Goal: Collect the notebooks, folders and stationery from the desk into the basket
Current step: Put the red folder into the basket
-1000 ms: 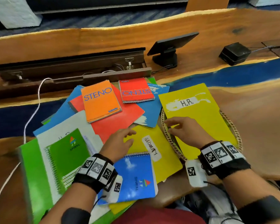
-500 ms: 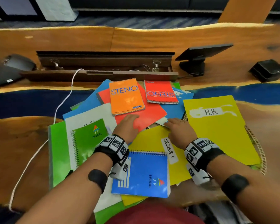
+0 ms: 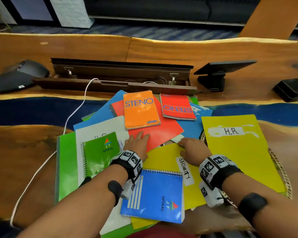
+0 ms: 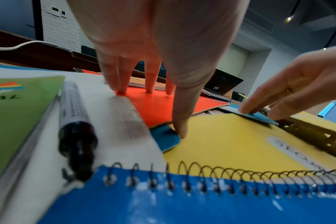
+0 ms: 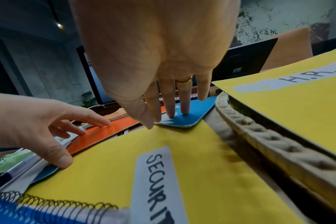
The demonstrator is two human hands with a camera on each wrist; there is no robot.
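Folders and notebooks lie piled on the desk. My left hand (image 3: 138,140) presses straight fingers (image 4: 121,89) on the red folder (image 3: 162,133), its thumb at the edge of the yellow SECURITY folder (image 3: 163,157). My right hand (image 3: 191,146) lays straight fingers (image 5: 171,113) on a corner of the blue folder (image 5: 190,116) beside the basket (image 3: 282,170). The yellow H.R. folder (image 3: 237,152) lies across the basket. An orange STENO pad (image 3: 139,109) and a red STENO pad (image 3: 177,107) lie farther back. A blue spiral notebook (image 3: 155,196), a green one (image 3: 100,152) and a marker (image 4: 75,121) lie near me.
A white cable (image 3: 72,115) runs along the pile's left side. Behind the pile is an open cable trough (image 3: 120,74), with a black speaker (image 3: 17,74) to its left, a tablet on a stand (image 3: 217,71) and a black box (image 3: 291,90) to its right.
My right hand left the H.R. folder in the basket and moved left to the blue folder's corner. My left hand slid forward onto the red folder. The head view swung left.
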